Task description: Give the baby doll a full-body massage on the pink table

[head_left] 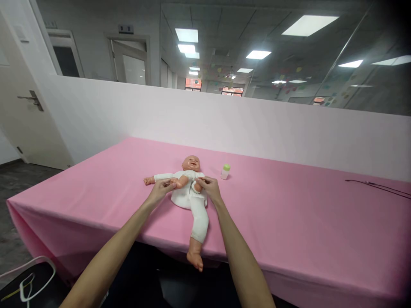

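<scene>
I am working on one baby doll point(189, 188), which is lying face-up near the middle of the near edge of a pink tablecloth point(96, 192), with its head pointing far and its one white one-piece suit point(184, 199) only partly on. Of its two legs, one bare leg point(181, 182) is bending up across the belly toward the left, while the other, covered in white fabric, is stretching toward me with its bare foot point(195, 261) hanging past the table's near edge. One doll arm point(160, 176) is reaching out to the left. My two hands are both closing on the doll: my left hand point(159, 191) is pinching its fingers together at the bare foot, and my right hand point(208, 188) is gripping the white suit at the doll's right side, with its fingers bunched on the fabric. My two forearms are reaching in from the near edge on either side of the covered leg. Just beyond my right hand, one small bottle point(225, 172) with a green cap is standing upright on the cloth, apart from the doll. Well off to the right, one dark cord point(369, 186) is lying across the cloth. A white partition point(224, 124) is rising along the table's far side, and a white door point(32, 119) with one lever handle point(31, 99) is standing open at the far left.
</scene>
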Motion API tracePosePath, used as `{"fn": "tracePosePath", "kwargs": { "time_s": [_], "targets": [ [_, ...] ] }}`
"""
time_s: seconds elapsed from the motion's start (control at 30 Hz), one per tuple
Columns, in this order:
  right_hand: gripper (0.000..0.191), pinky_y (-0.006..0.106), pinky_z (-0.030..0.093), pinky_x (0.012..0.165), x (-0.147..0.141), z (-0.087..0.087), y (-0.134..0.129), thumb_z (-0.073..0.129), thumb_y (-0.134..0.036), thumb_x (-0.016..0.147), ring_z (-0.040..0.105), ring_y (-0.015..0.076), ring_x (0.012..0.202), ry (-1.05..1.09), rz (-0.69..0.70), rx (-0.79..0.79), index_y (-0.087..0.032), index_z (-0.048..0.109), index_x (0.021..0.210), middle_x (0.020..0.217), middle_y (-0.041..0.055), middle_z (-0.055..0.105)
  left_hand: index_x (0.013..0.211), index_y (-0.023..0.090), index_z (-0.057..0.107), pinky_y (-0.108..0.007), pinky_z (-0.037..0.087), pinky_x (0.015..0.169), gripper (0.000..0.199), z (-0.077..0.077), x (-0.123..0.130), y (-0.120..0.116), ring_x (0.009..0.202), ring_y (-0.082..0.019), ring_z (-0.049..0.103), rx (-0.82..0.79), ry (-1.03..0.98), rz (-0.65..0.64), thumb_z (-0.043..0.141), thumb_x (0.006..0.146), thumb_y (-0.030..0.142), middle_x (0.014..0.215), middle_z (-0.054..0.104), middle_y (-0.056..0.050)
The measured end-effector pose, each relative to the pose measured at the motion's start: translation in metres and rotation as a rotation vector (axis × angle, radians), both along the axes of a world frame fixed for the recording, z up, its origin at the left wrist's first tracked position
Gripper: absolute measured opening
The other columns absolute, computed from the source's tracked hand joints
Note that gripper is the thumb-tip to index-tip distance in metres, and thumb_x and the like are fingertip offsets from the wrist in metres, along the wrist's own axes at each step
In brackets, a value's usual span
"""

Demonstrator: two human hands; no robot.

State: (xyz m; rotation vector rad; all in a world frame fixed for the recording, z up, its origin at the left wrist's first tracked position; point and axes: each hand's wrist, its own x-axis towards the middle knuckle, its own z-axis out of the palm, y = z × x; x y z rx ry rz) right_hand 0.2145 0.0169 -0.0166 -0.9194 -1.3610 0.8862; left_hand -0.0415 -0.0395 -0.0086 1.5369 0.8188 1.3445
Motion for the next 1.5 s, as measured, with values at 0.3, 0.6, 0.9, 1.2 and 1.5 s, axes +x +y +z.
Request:
{"fn": "tracePosePath", "kwargs": {
  "time_s": [0.3, 0.6, 0.9, 1.2, 1.5],
  "targets": [
    [0.032, 0.027, 0.036, 0.053, 0.021, 0.005, 0.040, 0.079, -0.048, 0.071, 0.046, 0.0133, 0.056, 0.178, -0.393, -0.078, -0.019, 0.066, 0.062, 0.057, -0.0031, 0.056, 0.104, 0.017, 0.081, -0.038, 0.054, 0.095, 0.035, -0.008, -0.022, -0.057, 0.106, -0.029, 0.069, -0.058, 0.062, 0.132, 0.073, 0.091, 0.048, 0.110, 0.077, -0.010],
    [0.035, 0.029, 0.040, 0.052, 0.080, -0.033, 0.060, 0.078, -0.047, 0.071, 0.047, 0.0153, 0.055, 0.297, -0.777, -0.226, -0.023, 0.056, 0.058, 0.052, -0.0049, 0.049, 0.102, 0.020, 0.085, -0.044, 0.057, 0.097, 0.040, -0.070, -0.065, -0.142, 0.103, -0.033, 0.073, -0.199, 0.199, 0.159, 0.080, 0.081, 0.053, 0.105, 0.079, -0.011],
    [0.048, 0.025, 0.030, 0.049, 0.029, 0.007, 0.034, 0.089, -0.058, 0.060, 0.037, 0.0085, 0.052, 0.183, -0.145, -0.117, -0.017, 0.065, 0.057, 0.053, -0.0035, 0.050, 0.105, 0.017, 0.082, -0.042, 0.053, 0.102, 0.034, 0.007, 0.003, -0.051, 0.115, -0.032, 0.070, -0.055, -0.017, 0.244, 0.077, 0.087, 0.046, 0.116, 0.079, -0.010],
    [0.047, 0.026, 0.033, 0.052, 0.014, 0.011, 0.023, 0.078, -0.055, 0.074, 0.039, 0.0115, 0.055, 0.001, -0.214, -0.023, -0.020, 0.056, 0.052, 0.052, -0.0034, 0.047, 0.110, 0.016, 0.081, -0.043, 0.052, 0.103, 0.038, -0.001, 0.022, -0.038, 0.116, -0.033, 0.069, -0.057, -0.023, 0.198, 0.076, 0.088, 0.046, 0.119, 0.078, -0.012],
    [0.033, 0.029, 0.041, 0.057, 0.086, -0.031, 0.048, 0.074, -0.035, 0.076, 0.051, 0.0174, 0.061, 0.146, -0.840, -0.250, -0.023, 0.054, 0.053, 0.052, -0.0042, 0.051, 0.105, 0.021, 0.084, -0.043, 0.060, 0.097, 0.039, -0.042, -0.048, -0.161, 0.107, -0.034, 0.074, -0.172, 0.248, 0.266, 0.078, 0.083, 0.053, 0.111, 0.080, -0.010]
  ]
}}
